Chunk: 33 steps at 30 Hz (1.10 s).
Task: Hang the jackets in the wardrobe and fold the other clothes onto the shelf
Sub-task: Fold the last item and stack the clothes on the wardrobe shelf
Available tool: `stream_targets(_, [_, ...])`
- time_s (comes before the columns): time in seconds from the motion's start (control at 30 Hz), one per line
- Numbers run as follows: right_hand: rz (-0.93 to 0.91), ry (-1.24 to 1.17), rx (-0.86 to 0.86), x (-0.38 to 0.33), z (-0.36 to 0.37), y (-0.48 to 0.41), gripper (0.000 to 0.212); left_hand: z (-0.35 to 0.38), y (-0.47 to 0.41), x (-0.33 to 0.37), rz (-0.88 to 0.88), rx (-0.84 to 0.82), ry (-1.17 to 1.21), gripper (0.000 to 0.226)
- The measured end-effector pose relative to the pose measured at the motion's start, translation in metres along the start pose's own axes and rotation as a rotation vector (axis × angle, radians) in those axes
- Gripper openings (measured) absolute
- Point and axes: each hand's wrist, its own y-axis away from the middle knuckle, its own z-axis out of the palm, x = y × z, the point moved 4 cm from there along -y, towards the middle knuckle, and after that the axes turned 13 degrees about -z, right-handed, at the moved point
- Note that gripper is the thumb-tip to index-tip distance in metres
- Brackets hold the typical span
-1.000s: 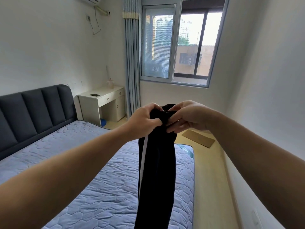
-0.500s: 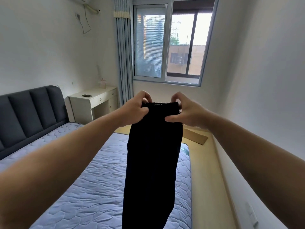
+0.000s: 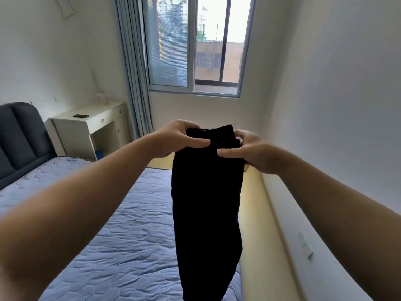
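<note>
Up at the top edge, both thumbs press the front of a long black fabric garment (image 3: 206,203) with the other fingers curled behind it, left hand (image 3: 173,140) pinching one corner and right hand (image 3: 251,151) the other. It hangs straight down in mid-air, long axis vertical, bottom end out of frame. Below it is a blue quilted mattress (image 3: 119,246) with a dark grey padded headboard (image 3: 17,135). A white desk (image 3: 86,127), blue-grey curtain (image 3: 134,61) and window (image 3: 195,51) sit further back.
</note>
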Motion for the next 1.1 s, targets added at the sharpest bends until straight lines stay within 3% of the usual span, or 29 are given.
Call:
stream_targets(0.13, [0.208,0.276,-0.257,0.052,-0.021,0.022,0.037,0.009,-0.028,0.002,0.003,-0.051,0.068,0.028])
stream_targets(0.27, [0.258,0.254,-0.203,0.098,-0.051,0.019,0.023,0.015,-0.066,0.008,0.009,0.038,-0.025,0.036])
stream_targets(0.37, [0.264,0.235,-0.208,0.115,-0.075,0.000,0.030,0.022,-0.110,0.009,-0.010,0.098,-0.150,0.029])
stream_targets(0.77, [0.255,0.136,0.071,0.219,-0.200,-0.175,0.018,-0.005,-0.318,-0.001,-0.168,0.488,-0.697,0.025])
stream_targets(1.1, [0.015,0.409,0.133,0.201,-0.222,-0.233,0.012,-0.025,-0.312,0.006,-0.051,0.688,-0.458,0.014])
